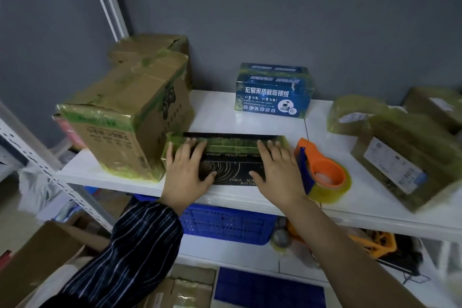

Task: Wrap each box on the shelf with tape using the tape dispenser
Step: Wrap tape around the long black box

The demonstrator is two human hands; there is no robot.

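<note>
Left hand (pixel 186 170) and right hand (pixel 276 170) lie flat on black box (pixel 232 169) at shelf (pixel 220 112) front; fingers (pixel 192 147) straight, spread, gripping nothing. Likely smoothing tape (pixel 225 144): press from middle outward, firm at edges. Dispenser (pixel 325 172) just beside right hand. Count: one dispenser; seven boxes, namely black, blue box (pixel 273 90), two cartons (pixel 130 117), three parcels (pixel 405 157)

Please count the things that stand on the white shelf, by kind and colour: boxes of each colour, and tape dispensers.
Brown boxes: 5
Blue box: 1
Black box: 1
Tape dispenser: 1
Total: 8
</note>
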